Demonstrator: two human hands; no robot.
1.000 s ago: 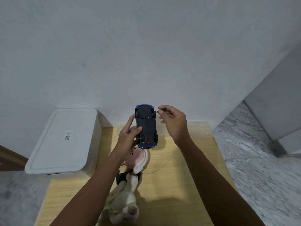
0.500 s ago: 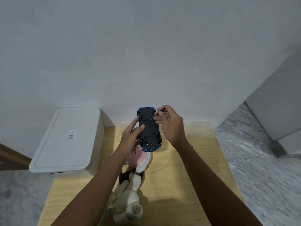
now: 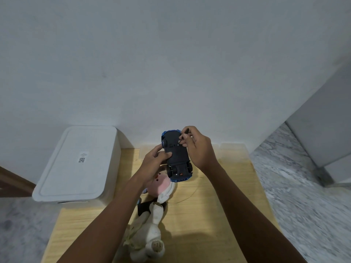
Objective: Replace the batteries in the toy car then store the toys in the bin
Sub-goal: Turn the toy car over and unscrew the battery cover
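Car point(image 3: 177, 158), blue with its dark underside turned up to me, is held in the air above the wooden table point(image 3: 218, 215), near the wall. My left hand point(image 3: 154, 162) clasps it from the left, thumb laid across the chassis, the other fingers hidden behind the body. My right hand point(image 3: 197, 147) is bunched at the far end, fingertips pinching a thin dark tool point(image 3: 187, 130) against the underside; its tip is too small to make out, and I cannot tell what it touches. A red spot shows near the rear wheels. Below the car a doll point(image 3: 153, 215) lies on the table, its pink face partly covered by my left wrist and the car. The white bin point(image 3: 79, 164), lid on, stands at the table's left; its base is hidden.
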